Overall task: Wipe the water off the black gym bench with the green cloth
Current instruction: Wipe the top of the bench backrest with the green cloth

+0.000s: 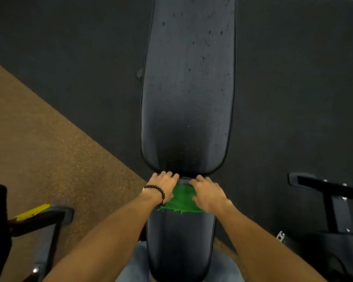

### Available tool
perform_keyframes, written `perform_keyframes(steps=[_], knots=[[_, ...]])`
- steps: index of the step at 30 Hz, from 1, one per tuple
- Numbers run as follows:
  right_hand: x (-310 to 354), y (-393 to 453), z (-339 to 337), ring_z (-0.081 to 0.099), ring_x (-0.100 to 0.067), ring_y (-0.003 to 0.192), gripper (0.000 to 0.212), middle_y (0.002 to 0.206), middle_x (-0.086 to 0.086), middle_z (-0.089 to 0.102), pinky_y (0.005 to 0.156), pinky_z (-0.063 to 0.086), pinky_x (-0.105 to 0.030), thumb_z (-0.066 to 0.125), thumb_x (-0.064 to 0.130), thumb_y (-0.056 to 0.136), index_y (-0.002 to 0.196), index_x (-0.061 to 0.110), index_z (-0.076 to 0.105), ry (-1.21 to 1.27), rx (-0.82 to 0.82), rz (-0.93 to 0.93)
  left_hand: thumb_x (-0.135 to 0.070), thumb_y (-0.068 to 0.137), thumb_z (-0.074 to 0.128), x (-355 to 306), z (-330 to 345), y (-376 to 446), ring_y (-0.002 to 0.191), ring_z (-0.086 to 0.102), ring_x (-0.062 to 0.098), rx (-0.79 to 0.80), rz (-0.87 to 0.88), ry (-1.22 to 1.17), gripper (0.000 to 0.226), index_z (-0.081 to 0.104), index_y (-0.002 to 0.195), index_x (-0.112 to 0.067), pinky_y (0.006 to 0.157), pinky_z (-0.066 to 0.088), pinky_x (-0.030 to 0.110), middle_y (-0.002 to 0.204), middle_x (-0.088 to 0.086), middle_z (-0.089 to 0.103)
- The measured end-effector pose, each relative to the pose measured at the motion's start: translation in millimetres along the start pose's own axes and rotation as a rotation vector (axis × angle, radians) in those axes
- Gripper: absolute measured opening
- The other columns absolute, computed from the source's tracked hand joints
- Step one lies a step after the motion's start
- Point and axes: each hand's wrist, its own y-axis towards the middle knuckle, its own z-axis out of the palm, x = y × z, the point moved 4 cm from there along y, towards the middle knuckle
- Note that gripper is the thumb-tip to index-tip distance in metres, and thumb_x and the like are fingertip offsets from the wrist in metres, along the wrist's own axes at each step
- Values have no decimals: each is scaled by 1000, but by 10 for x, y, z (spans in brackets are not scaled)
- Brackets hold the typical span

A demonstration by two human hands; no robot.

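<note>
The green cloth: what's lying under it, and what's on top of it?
The green cloth lies on the black bench's seat pad. The left hand and right hand press on it. Any water beneath is covered.

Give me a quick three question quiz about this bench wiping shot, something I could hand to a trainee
1. True or false: both hands press on the green cloth.
2. Which wrist wears the bead bracelet: A left, B right?
3. Fill in: water drops show mostly on the ___ pad of the black gym bench, beyond the hands.

Key: 1 true, the left hand and right hand rest on the cloth at the gap between the pads. 2 A. 3 long.
</note>
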Motion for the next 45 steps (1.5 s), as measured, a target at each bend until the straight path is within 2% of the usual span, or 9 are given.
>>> perform_keyframes(steps=[8, 12, 15, 24, 27, 34, 37, 41, 45], knots=[[68, 7, -48, 40, -30, 124, 41, 130, -10, 49, 101, 36, -46, 52, 20, 88, 129, 13, 51, 11, 32, 60, -34, 83, 64, 102, -10, -31, 116, 42, 28, 6, -34, -44, 37, 58, 116, -19, 95, 38, 42, 123, 6, 44], [-22, -183, -555, 54, -23, 84, 15, 91, 0, 53, 71, 43, -34, 59, 33, 79, 83, 26, 47, 423, 106, 54, -47, 68, 62, 133, -422, -265, 94, 45, 18, 27, -25, -331, 23, 50, 77, -29, 75, 34, 35, 94, -9, 47], [-140, -283, -1164, 57, -24, 73, 18, 83, -5, 60, 58, 43, -34, 58, 35, 75, 79, 26, 43, 585, -31, 42, -45, 63, 60, 183, -1048, -406, 69, 55, 16, -12, -43, -622, 27, 43, 68, -24, 64, 50, 37, 70, -8, 54], [-264, -869, -3491, 69, -5, 81, 6, 91, 4, 71, 65, 53, -19, 74, 22, 87, 92, 21, 69, 1122, -485, -119, -31, 69, 84, 400, -3459, -857, 69, 62, 15, -482, -68, -1171, 24, 65, 77, -20, 66, 48, 30, 75, 2, 67], [-175, -1009, -3925, 73, -15, 91, 18, 96, 1, 76, 77, 58, -31, 70, 32, 92, 92, 14, 74, 1370, -484, -164, -19, 82, 78, 396, -4043, -1007, 81, 65, 26, -616, -14, -1496, 14, 69, 88, -11, 73, 53, 35, 82, 10, 68], [158, -661, -4913, 69, -13, 90, 9, 98, 0, 71, 86, 57, -40, 67, 30, 93, 96, 23, 64, 1183, -699, -168, -30, 102, 51, 772, -5275, -887, 46, 61, 14, -714, 56, -1227, 16, 52, 100, -14, 36, 44, 24, 78, 9, 62], [430, -550, -5264, 63, 2, 96, 33, 109, 12, 63, 85, 55, -28, 71, 38, 89, 117, 32, 53, 988, -740, -206, -29, 99, 56, 1120, -5736, -784, 50, 61, 16, -773, 113, -1167, 17, 57, 99, -12, 39, 45, 26, 76, 8, 64], [814, -340, -5646, 55, 5, 114, 75, 130, 17, 54, 95, 51, -24, 78, 56, 76, 137, 41, 37, 917, -800, -274, -34, 98, 57, 1521, -6263, -609, 83, 67, 20, -694, 157, -1086, 28, 62, 99, -7, 74, 54, 34, 94, 9, 70], [1047, -203, -5890, 38, 7, 133, 109, 147, 21, 34, 107, 38, -18, 81, 63, 68, 154, 38, 18, 945, -984, -234, -34, 99, 53, 1624, -6632, -500, 93, 66, 21, -568, 228, -1006, 26, 60, 103, -10, 88, 54, 42, 101, 8, 68]])
